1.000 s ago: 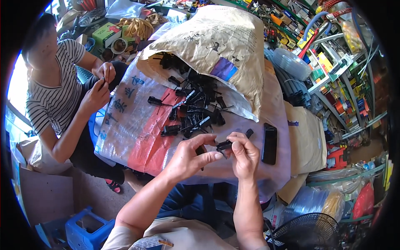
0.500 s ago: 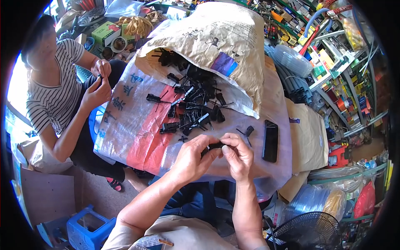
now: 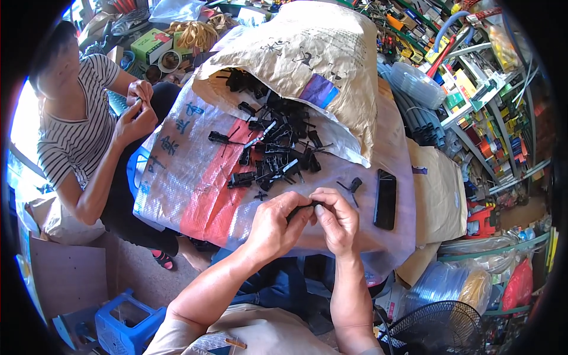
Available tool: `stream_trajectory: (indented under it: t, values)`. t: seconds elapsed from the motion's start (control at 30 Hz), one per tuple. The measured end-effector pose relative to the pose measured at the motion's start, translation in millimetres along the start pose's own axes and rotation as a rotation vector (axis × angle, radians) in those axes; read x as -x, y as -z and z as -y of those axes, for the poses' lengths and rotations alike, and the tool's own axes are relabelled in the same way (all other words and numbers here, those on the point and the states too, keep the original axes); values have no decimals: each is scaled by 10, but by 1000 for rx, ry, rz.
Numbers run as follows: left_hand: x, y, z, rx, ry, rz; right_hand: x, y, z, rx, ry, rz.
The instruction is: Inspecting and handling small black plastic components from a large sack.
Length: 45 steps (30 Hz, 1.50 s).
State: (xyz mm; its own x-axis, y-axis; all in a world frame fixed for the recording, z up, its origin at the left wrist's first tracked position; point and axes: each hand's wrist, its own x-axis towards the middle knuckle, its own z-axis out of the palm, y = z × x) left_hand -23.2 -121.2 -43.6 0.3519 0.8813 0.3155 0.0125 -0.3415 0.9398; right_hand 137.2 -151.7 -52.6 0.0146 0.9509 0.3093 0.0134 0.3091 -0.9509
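Between my two hands, at the near edge of the sack-covered work surface, is a small black plastic part [image 3: 300, 208], mostly covered by my fingers. My left hand [image 3: 273, 223] is closed around its left side. The thumb and forefinger of my right hand [image 3: 336, 222] pinch its right end. Beyond my hands lies a heap of black plastic parts with thin prongs [image 3: 275, 151], spilling from the mouth of a large paper sack [image 3: 349, 65]. One loose black part [image 3: 354, 185] rests to the right, beside a black phone [image 3: 385, 200].
At the left a seated person in a striped shirt [image 3: 83, 130] holds something small in both hands. A blue plastic stool [image 3: 127, 325] stands at lower left, a black fan [image 3: 444, 325] at lower right. Crowded shelves [image 3: 491, 112] line the right side. Woven sacking [image 3: 171, 189] covers the work surface.
My hands stay almost in place, with slight finger shifts around the black part. The other person's hands have moved a little. The heap looks the same.
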Motion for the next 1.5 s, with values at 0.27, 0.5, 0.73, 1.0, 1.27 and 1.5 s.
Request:
stream_trajectory:
  t: [0.27,0.5,0.73,1.0,1.27,1.5]
  values:
    - [44,-77,66,-129,-124,-101,-1,-4,-93,-65,15,-4]
    - [52,-80,117,-153,-151,-105,15,-7,-110,18,26,4]
    - [44,-9,99,195,221,15,8,24,7,-80,-99,18]
    - [13,138,115,631,536,316,53,184,84,51,-184,113]
    - [-53,206,68,-90,77,334,26,133,179,-2,-326,100]
    - [-98,191,92,-118,135,318,-87,131,92,117,-306,205]
